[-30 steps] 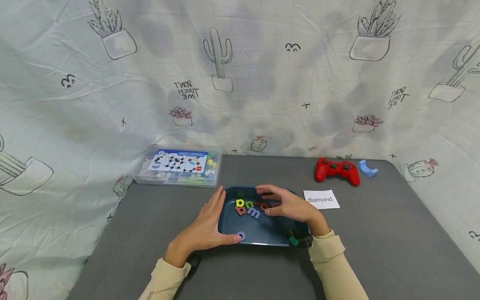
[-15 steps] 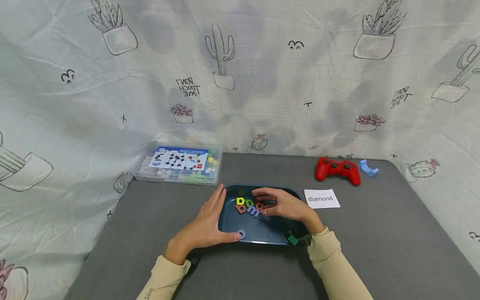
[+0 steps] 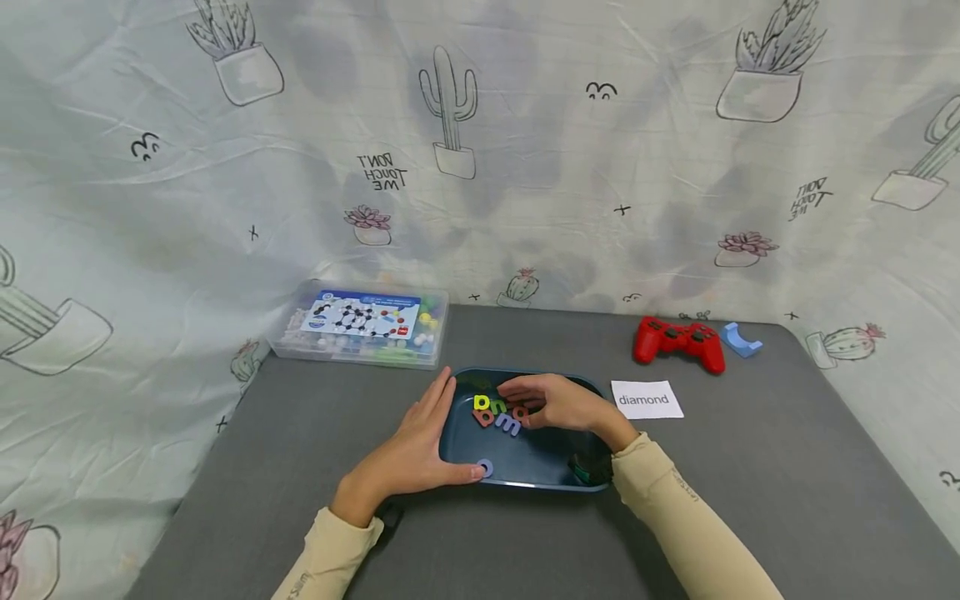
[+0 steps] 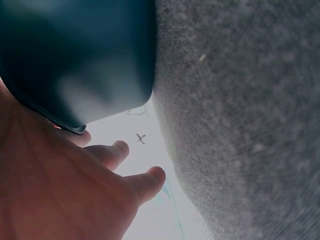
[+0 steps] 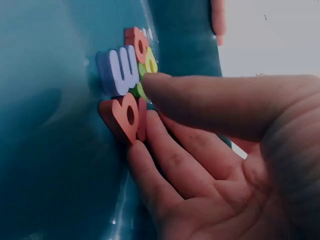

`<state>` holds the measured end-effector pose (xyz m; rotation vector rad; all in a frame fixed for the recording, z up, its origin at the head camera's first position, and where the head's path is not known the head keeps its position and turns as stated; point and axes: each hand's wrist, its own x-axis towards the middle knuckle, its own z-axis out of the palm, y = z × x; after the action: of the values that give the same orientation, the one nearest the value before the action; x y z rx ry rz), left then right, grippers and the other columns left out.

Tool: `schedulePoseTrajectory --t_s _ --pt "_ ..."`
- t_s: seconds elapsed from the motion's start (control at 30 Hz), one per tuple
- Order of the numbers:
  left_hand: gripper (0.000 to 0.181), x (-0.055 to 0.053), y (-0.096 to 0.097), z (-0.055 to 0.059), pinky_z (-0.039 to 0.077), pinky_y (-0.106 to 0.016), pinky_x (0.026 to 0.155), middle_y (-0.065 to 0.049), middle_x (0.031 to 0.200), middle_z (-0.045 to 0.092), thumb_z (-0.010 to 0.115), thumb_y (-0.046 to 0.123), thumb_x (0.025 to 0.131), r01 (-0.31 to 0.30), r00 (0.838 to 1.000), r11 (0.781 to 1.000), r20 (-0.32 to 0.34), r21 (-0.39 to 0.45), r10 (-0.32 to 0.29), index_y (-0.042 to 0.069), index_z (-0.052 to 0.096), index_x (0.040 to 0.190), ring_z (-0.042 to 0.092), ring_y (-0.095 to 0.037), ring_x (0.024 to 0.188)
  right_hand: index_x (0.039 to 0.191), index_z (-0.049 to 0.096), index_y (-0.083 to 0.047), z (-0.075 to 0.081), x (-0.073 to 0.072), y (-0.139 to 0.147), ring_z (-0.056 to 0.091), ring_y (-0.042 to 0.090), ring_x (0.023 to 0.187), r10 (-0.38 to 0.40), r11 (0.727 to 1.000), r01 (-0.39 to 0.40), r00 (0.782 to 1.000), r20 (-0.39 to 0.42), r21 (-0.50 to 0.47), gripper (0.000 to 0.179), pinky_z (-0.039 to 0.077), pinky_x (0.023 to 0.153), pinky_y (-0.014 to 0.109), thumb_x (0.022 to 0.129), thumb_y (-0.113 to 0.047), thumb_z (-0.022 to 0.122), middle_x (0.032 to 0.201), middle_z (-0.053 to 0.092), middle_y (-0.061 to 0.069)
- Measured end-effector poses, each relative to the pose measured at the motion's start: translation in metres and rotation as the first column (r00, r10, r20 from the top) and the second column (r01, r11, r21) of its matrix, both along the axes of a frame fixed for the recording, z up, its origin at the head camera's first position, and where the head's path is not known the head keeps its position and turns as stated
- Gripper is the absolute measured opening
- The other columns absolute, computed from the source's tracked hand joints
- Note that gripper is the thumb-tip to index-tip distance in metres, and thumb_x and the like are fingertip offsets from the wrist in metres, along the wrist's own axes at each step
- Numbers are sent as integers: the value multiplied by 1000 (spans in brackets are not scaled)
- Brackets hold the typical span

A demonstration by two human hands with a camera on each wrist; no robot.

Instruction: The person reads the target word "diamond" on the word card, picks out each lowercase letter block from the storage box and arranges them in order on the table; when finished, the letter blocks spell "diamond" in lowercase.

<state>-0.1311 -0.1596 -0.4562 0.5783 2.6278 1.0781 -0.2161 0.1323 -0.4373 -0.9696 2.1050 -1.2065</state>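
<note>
A dark blue tray (image 3: 525, 473) lies on the grey table. My left hand (image 3: 408, 454) rests on its left end with straight fingers along the side and the thumb at the front rim. Beside that thumb is a lavender ring-shaped letter (image 3: 491, 468). Toward the tray's back left sit a yellow letter (image 3: 476, 403), a green "n" (image 3: 492, 407), a red letter (image 3: 477, 416) and a lavender "m" (image 3: 503, 422). My right hand (image 3: 562, 404) reaches over the tray, thumb raised apart from the fingers. Its fingertips touch a red "a" (image 5: 112, 117); a second red piece (image 5: 142, 120) shows behind it.
A white card (image 3: 647, 410) reading "diamond" lies right of the tray. Behind it are a red game controller (image 3: 677, 340) and a light blue curved piece (image 3: 738, 342). A clear plastic case (image 3: 360, 325) stands at the back left against the patterned cloth (image 3: 555, 167).
My right hand has moved slightly left, and the red "a" has shifted left, close to the other letters. The left hand has kept its place on the tray.
</note>
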Motion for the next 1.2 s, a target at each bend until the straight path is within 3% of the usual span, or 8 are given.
schedulePoseTrajectory --t_s 0.2,0.4,0.57,0.7,0.9,1.2 --pt "132 -1 2 3 9 -72 122 -2 179 -11 82 66 85 0 1000 1000 9 6 0 12 1 173 2 -40 162 153 51 9 -6 0 1 58 37 137 -27 1000 27 999 -22 5 57 47 111 51 98 7 70 151 58 24" --pt "131 -1 2 2 13 -74 121 3 179 -13 82 65 85 -15 1000 1000 27 -8 15 15 0 174 3 -42 162 154 54 4 -11 -1 2 60 30 137 -27 998 32 994 -102 48 59 47 112 48 98 6 72 151 61 17" --pt "131 -1 1 1 13 -74 121 -1 179 -11 83 63 85 -15 1000 1000 19 8 15 13 1 173 2 -40 162 152 58 2 -12 0 1 65 26 130 0 995 25 967 -254 94 55 51 108 47 98 3 74 146 65 14" --pt "130 0 0 0 13 -75 120 -1 179 -11 83 63 85 -14 1000 1000 21 14 14 14 2 173 1 -39 162 150 61 0 -10 3 -1 69 22 116 28 989 22 940 -341 143 54 56 99 43 98 4 75 138 69 12" --pt "129 0 1 0 13 -75 120 0 179 -11 84 61 86 -6 1000 1000 21 29 6 13 3 173 2 -38 162 149 63 -3 -7 7 -2 66 15 98 47 979 35 921 -386 201 53 57 87 35 98 3 76 126 73 7" --pt "132 0 1 1 15 -76 119 0 179 -11 83 65 84 -6 1000 999 28 35 5 15 1 174 1 -39 162 146 65 -1 -3 9 -4 64 17 97 71 977 25 898 -433 213 53 55 83 32 95 6 77 135 70 12"
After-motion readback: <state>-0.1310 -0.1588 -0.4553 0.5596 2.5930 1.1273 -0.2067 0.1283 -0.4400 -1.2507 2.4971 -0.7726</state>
